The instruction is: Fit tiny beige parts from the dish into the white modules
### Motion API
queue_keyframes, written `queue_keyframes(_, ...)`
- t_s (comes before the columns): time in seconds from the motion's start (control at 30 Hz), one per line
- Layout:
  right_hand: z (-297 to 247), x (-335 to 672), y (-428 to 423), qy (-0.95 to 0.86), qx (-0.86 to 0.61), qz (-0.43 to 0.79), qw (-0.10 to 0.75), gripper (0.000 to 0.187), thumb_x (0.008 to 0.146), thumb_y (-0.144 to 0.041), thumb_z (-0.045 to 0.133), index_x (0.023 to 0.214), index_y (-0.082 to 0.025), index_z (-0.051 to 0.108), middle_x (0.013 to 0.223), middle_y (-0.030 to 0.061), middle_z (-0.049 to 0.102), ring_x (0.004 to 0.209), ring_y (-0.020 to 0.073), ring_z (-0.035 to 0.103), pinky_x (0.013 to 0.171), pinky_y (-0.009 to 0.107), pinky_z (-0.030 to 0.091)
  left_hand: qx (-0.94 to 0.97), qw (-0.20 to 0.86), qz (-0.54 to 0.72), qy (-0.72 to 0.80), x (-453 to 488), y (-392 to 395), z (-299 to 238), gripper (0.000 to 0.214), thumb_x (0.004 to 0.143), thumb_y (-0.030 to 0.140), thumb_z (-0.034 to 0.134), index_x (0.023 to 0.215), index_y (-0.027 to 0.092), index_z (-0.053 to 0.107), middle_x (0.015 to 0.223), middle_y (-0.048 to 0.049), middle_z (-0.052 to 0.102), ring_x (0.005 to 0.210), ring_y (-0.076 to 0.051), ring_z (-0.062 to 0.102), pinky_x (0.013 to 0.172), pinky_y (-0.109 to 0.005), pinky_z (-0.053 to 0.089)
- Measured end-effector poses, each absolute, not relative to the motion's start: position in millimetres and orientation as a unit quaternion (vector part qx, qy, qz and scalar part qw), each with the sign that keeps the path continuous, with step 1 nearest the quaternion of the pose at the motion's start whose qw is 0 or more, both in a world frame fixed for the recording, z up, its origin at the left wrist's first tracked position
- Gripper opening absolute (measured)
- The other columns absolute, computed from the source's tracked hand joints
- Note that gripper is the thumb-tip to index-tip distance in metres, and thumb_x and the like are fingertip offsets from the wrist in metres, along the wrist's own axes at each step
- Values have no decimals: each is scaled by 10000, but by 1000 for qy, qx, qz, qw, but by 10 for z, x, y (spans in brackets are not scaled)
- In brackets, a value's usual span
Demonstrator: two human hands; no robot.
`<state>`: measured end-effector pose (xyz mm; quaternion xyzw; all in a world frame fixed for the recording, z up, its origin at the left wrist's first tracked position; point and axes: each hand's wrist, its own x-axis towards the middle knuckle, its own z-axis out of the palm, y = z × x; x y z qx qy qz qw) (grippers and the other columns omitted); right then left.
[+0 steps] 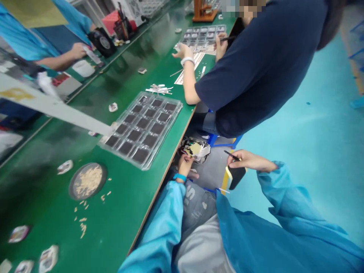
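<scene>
My left hand (185, 163) reaches down below the edge of the green bench (136, 197), fingers closed at a pile of scrap paper and film (196, 148) on the floor bin area. My right hand (248, 160) is closed on thin black tweezers (231, 155) and a flat black piece with a yellow strip (234, 176) hanging under it. Both arms wear blue sleeves, and a blue band sits on my left wrist.
A clear tray of dark square parts (143, 127) lies on the bench. Beside it are a round dish of tan bits (87, 181) and scattered liners. A person in a dark shirt (264, 64) works at another tray (203, 36). Another person's arm (61, 58) rests opposite.
</scene>
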<state>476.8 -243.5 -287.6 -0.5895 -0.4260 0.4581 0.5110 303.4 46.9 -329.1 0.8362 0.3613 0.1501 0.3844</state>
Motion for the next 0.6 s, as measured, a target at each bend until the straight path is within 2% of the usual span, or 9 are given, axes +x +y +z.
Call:
queue_keyframes(0.13, -3323, 4689, -2420, -370, -557, 523, 527, 421, 784, -508, 784, 950, -125, 730, 841, 49, 693, 715, 138, 591, 642, 246, 434, 885, 263, 43, 382, 3529, 813, -3585, 254, 955, 346, 632, 1079, 125, 654, 1071, -78, 672, 959, -194, 657, 870, -402, 563)
queue_keyframes(0.33, -3714, 4571, -2361, -302, -540, 556, 555, 420, 785, -513, 783, 914, -116, 734, 799, 40, 681, 696, 130, 574, 640, 241, 416, 932, 150, -53, 326, 3794, 993, -3945, 317, 952, 339, 633, 1211, 155, 636, 1315, -121, 597, 1201, -262, 582, 1027, -496, 493)
queue_keyframes(0.47, -3819, 4557, -2284, -271, -556, 550, 561, 431, 792, -525, 774, 926, -117, 737, 813, 38, 678, 708, 129, 563, 640, 241, 405, 948, 118, -72, 288, 3916, 1026, -4103, 343, 937, 318, 650, 1247, 172, 630, 1449, -125, 510, 1342, -304, 477, 1119, -561, 397)
queue_keyframes(0.6, -3879, 4533, -2234, -241, -565, 554, 563, 441, 782, -533, 781, 944, -125, 739, 827, 37, 685, 719, 130, 567, 654, 242, 414, 953, 133, -79, 259, 3962, 1030, -4250, 336, 921, 291, 671, 1222, 144, 643, 1480, -132, 485, 1398, -325, 414, 1165, -589, 320)
